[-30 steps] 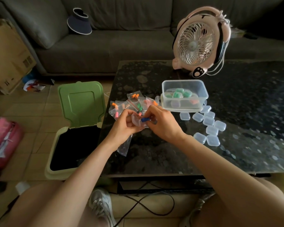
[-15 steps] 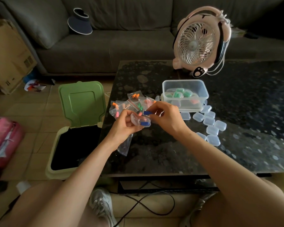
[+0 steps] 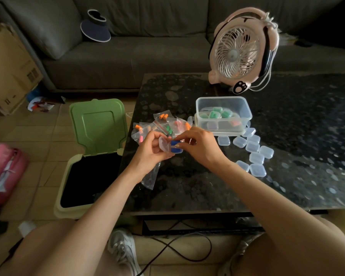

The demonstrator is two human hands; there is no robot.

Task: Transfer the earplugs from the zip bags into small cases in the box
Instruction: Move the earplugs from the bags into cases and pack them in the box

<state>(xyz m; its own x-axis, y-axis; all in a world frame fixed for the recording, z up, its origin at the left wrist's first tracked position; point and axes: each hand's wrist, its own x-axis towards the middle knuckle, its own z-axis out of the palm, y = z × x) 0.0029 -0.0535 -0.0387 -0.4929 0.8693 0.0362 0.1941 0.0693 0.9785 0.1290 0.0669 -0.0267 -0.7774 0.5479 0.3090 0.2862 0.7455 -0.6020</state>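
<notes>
My left hand (image 3: 150, 151) holds a small clear case (image 3: 164, 146) with its lid open, and an empty zip bag (image 3: 150, 177) hangs under the same hand. One blue earplug (image 3: 176, 150) lies in the case. My right hand (image 3: 199, 148) pinches a second blue earplug (image 3: 174, 143) at the case's opening. Behind my hands lies a pile of zip bags (image 3: 161, 125) with orange, green and pink earplugs. The clear box (image 3: 223, 114) behind my right hand holds several filled cases.
Several empty clear cases (image 3: 251, 151) lie on the dark table (image 3: 287, 156) to the right of the box. A pink fan (image 3: 241, 52) stands at the table's back. An open green-lidded bin (image 3: 88, 162) sits on the floor to the left. Cables run under the table.
My right hand lifted with the second blue earplug and brought it back down to the open case. The first blue earplug now lies in the case.
</notes>
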